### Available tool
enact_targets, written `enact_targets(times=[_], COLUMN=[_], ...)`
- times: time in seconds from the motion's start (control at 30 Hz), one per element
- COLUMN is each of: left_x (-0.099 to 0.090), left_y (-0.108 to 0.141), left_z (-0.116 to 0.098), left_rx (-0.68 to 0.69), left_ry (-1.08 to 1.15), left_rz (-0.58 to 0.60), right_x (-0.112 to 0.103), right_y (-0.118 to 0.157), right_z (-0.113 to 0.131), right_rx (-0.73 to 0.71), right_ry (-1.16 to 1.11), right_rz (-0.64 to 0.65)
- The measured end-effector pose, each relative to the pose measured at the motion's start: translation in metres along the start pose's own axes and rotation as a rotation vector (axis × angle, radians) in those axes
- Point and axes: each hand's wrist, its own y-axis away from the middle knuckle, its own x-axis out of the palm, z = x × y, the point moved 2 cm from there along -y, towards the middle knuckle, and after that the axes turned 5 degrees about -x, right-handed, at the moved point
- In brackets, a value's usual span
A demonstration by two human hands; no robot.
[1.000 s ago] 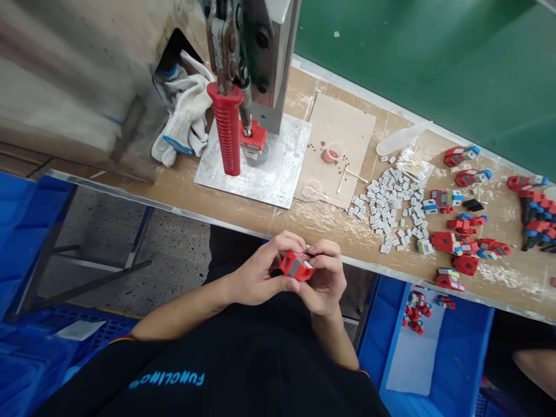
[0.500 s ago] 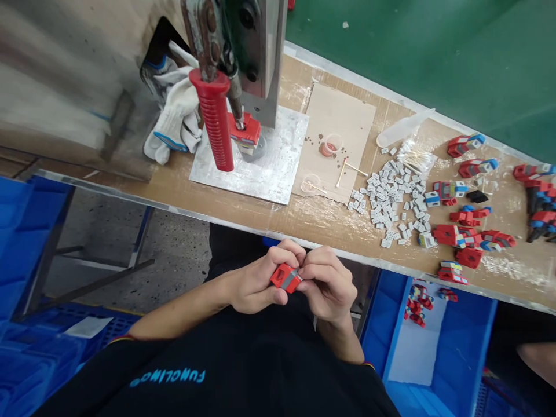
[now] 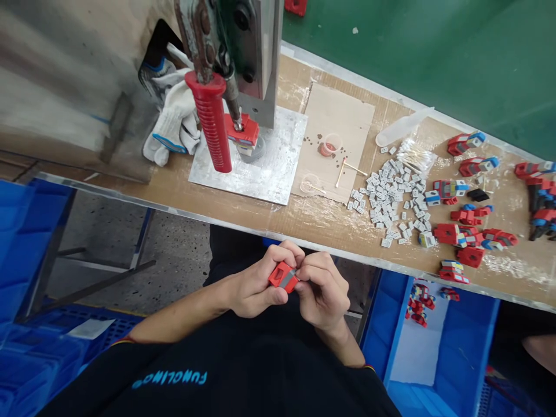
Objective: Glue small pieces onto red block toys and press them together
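Note:
My left hand (image 3: 259, 284) is closed around a small red plastic toy part (image 3: 281, 277) with a grey band across it and a square recess in its face. My right hand (image 3: 324, 289) has its fingers pinched together at the right end of that part, touching it. Whatever lies between those fingertips is hidden. Both hands are in front of my body, just below the bench's front edge. On the bench above them lies a loose pile of small grey plastic pieces (image 3: 393, 194).
A press with a red handle (image 3: 211, 124) stands on a metal plate (image 3: 271, 182), its rod on a red toy part (image 3: 245, 128). White gloves (image 3: 171, 119) lie left. Cardboard (image 3: 343, 110) holds a small cup (image 3: 331, 145) and swabs. Red-blue toys (image 3: 447, 234) and a blue bin (image 3: 467, 341) are right.
Both hands and the red toy part have shifted very slightly left. The right hand has turned a little at the part's end. The grip looks the same.

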Motion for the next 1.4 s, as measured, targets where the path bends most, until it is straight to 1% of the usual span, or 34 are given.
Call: enact_targets(times=[0.13,0.27,0.37,0.53,0.7,0.77,0.9,1.0,1.1,1.2,1.4], left_x=[-0.003,-0.004,-0.003,0.000,-0.003,-0.006,-0.009,-0.009,-0.009,-0.009,-0.006], left_y=[-0.001,-0.002,-0.001,0.002,0.001,0.001,0.002,0.003,0.004,0.004,0.006], left_z=[-0.002,-0.002,0.000,-0.001,-0.003,-0.003,-0.002,-0.001,-0.001,-0.001,0.000], left_rx=[0.043,0.071,0.081,0.084,0.050,0.072,0.141,0.168,0.185,0.194,0.160], left_ry=[-0.085,-0.141,-0.155,-0.133,-0.140,-0.168,-0.210,-0.212,-0.214,-0.223,-0.231], left_rz=[0.006,0.009,-0.019,-0.058,-0.056,-0.044,-0.004,-0.009,-0.004,0.005,-0.037], right_x=[-0.003,-0.007,-0.006,0.000,0.006,0.005,-0.001,-0.004,-0.005,-0.005,-0.006], right_y=[-0.004,-0.010,-0.012,-0.007,-0.004,-0.005,-0.010,-0.011,-0.011,-0.010,-0.012], right_z=[-0.003,-0.004,-0.002,0.003,0.000,-0.003,-0.005,-0.002,0.001,0.003,0.004], right_rx=[0.004,-0.001,-0.008,-0.020,-0.017,-0.035,-0.076,-0.055,-0.029,-0.030,-0.071], right_ry=[-0.052,-0.090,-0.076,-0.033,0.018,-0.010,-0.136,-0.205,-0.219,-0.208,-0.172], right_rz=[-0.009,0.036,0.058,0.010,-0.049,-0.045,-0.055,-0.004,0.040,0.046,0.066])
